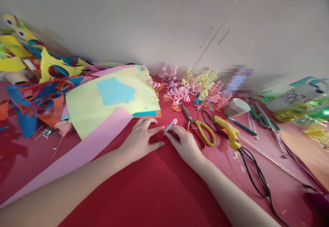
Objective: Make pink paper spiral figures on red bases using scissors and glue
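Note:
In the middle of the table, my right hand [185,143] pinches a thin light-blue stick with a small pink curl of paper [175,121] at its top. My left hand [140,139] is close by on the left, thumb and fingers apart, nothing visible between them. A faint red round shape, too hard to make out, lies between the two hands. Just right of my right hand are scissors [205,132] with red and yellow handles. A long pink paper strip [84,158] runs beside my left forearm. Behind my hands stand several curled pink and yellow paper pieces [180,91] on orange discs.
Stacked coloured paper [77,105] lies left, with cut paper scraps [51,100] beyond it. To the right are a yellow glue gun [228,129] with a black cord, a white roll [238,107], a pencil [243,127], green-handled scissors [267,120] and a white bottle [290,98]. A wall closes the back.

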Motion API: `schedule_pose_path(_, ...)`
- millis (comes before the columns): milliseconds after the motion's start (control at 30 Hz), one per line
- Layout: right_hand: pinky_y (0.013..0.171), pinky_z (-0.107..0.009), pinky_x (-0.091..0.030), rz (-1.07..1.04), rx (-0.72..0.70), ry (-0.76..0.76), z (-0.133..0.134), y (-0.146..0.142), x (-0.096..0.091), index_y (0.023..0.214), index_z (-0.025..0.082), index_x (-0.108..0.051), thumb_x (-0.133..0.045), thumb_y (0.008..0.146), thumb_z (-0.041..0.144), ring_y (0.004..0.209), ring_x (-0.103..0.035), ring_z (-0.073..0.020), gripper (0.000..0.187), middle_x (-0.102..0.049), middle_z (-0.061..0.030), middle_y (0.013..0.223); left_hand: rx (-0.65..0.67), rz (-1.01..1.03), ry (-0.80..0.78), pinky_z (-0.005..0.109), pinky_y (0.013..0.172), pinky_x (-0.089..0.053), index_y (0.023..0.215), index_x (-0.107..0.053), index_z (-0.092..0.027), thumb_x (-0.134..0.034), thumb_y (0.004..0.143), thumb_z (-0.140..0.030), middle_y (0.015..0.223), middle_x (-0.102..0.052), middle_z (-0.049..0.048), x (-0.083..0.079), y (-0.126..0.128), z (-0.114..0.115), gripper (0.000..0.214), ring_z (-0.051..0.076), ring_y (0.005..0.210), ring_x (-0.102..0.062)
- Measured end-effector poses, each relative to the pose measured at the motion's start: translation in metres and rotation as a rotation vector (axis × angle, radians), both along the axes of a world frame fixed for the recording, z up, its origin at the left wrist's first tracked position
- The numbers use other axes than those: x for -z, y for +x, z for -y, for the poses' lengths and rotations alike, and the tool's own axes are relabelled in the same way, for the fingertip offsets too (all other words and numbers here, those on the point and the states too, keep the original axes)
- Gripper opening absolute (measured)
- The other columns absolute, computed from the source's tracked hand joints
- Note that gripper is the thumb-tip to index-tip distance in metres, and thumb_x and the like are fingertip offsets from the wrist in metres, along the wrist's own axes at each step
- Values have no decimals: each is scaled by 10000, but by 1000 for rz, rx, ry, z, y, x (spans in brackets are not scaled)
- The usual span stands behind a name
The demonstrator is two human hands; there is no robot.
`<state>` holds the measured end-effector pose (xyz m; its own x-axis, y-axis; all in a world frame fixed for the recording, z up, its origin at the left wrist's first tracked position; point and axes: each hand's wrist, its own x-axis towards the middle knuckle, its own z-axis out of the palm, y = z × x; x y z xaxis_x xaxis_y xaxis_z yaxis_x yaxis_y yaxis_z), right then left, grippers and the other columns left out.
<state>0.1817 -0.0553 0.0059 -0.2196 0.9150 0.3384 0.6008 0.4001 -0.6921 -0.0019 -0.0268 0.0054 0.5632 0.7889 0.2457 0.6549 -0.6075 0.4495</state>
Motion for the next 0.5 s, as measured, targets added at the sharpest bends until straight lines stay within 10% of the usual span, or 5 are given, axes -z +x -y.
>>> schedule_pose_path(500, 668, -241, -485, -48, 47, -42, -2, 0, -1, 838, 182, -640, -578, 826, 144, 743, -620, -149, 73, -675, -30, 830, -10, -16, 33, 502, 962, -396, 1102, -661, -254, -639, 762, -465, 1158, -536, 86, 3, 1, -2, 401, 307, 1129, -444)
